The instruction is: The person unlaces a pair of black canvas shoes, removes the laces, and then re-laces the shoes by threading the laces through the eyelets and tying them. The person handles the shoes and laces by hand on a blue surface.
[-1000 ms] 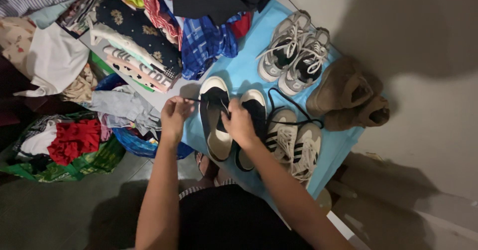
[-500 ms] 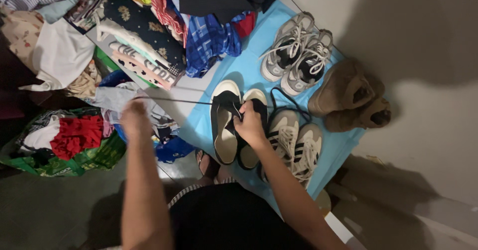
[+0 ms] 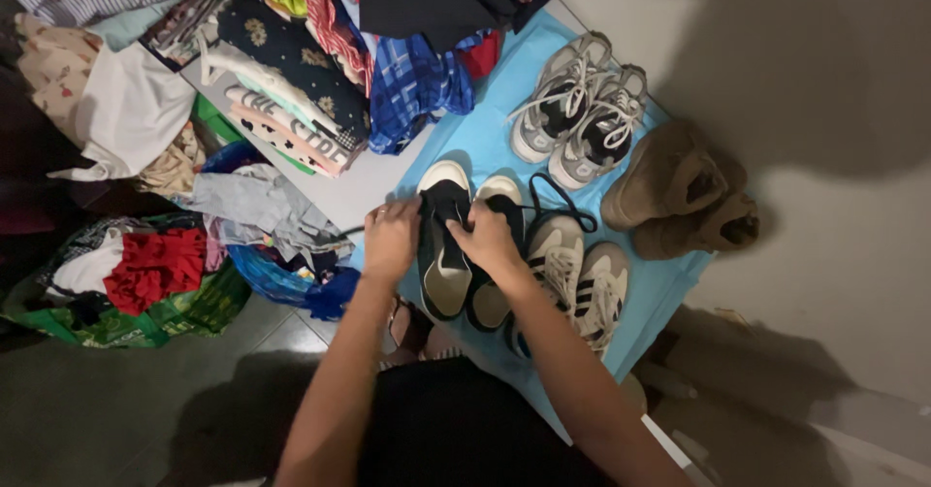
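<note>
Both hands meet at the middle of the frame over a black shoe with a white toe cap [image 3: 444, 240]: the left hand [image 3: 391, 238] is curled at the shoe's left edge, fingers pinched on what looks like the black lace, and the right hand [image 3: 488, 238] is closed over the lace area between this shoe and its mate [image 3: 493, 254], though exactly what its fingertips grip is hidden. The pair lies on a blue mat [image 3: 485, 138] at centre, toes toward the top of the frame, just beside beige striped sneakers [image 3: 572, 278] to the right — grey sneakers [image 3: 580, 113] and brown boots [image 3: 679, 191] sit farther toward the upper right. A loose black lace loop [image 3: 558, 206] lies across the striped pair. Lacing goes best with even tension on both ends and the shoe pinned flat — I'd judge a firm hold on the tongue helps. Folded clothes [image 3: 281, 89] pile up at upper left.
</note>
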